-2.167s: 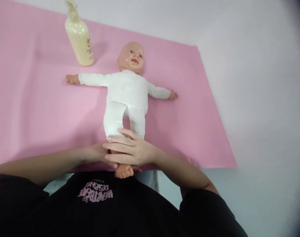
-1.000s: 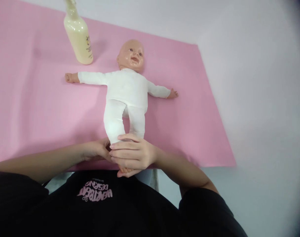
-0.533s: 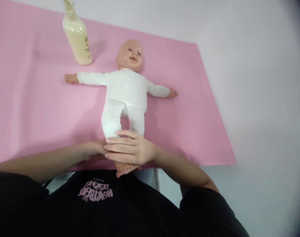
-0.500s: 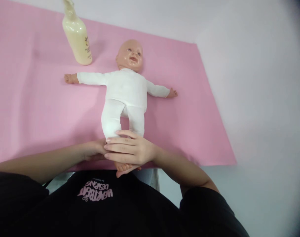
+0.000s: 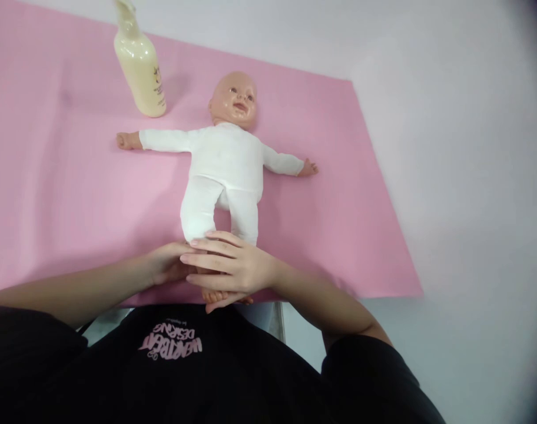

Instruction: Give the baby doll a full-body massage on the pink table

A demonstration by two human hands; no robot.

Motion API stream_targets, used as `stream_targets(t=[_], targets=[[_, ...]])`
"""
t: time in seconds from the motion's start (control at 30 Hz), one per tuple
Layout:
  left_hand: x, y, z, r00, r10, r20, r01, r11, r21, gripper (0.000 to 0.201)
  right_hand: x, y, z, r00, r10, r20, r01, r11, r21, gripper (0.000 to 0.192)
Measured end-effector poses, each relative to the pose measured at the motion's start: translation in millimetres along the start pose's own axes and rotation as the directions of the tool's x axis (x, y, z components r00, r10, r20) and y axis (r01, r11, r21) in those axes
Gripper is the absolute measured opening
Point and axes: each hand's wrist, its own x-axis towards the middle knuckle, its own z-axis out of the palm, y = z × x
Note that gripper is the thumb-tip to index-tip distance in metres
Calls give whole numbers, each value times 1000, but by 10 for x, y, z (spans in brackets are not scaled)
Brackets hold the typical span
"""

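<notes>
A baby doll [image 5: 226, 156] in a white suit lies on its back with arms spread and feet towards me. My right hand [image 5: 242, 265] lies across its lower leg on the left of the view. The fingers are slightly parted and curve over the leg, with the thumb below near the bare foot [image 5: 214, 295]. From the left, my left hand [image 5: 171, 263] cups the same lower leg, its fingertips hidden behind the leg and my right hand. The doll's other foot is mostly covered by my right hand.
A pink mat [image 5: 330, 235] lies under the doll, its near edge close to my body. A pale yellow pump bottle [image 5: 142, 76] stands beyond the doll's outstretched arm at the upper left. White surface [image 5: 463, 176] borders the mat on the right.
My right hand has shifted slightly up and left over the leg, and its fingers have spread a little. My left hand has moved slightly up. The doll's body stays nearly still.
</notes>
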Motion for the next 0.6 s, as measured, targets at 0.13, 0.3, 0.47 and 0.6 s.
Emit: stream_targets(t=[0.13,0.3,0.47,0.6], targets=[[-14,33,15,998,-43,45,47,995,-85,47,-28,25,12,1000,-21,-12,21,999,30,63],[-11,19,-2,1000,-17,22,20,992,-127,43,-66,75,-14,998,-46,-43,48,998,37,70],[-2,35,9,1000,-9,10,11,989,-145,38,-71,79,-5,1000,-22,7,22,999,32,68],[-11,52,12,1000,-23,10,25,987,-160,32,-60,68,17,999,0,54,1,1000,-17,61]])
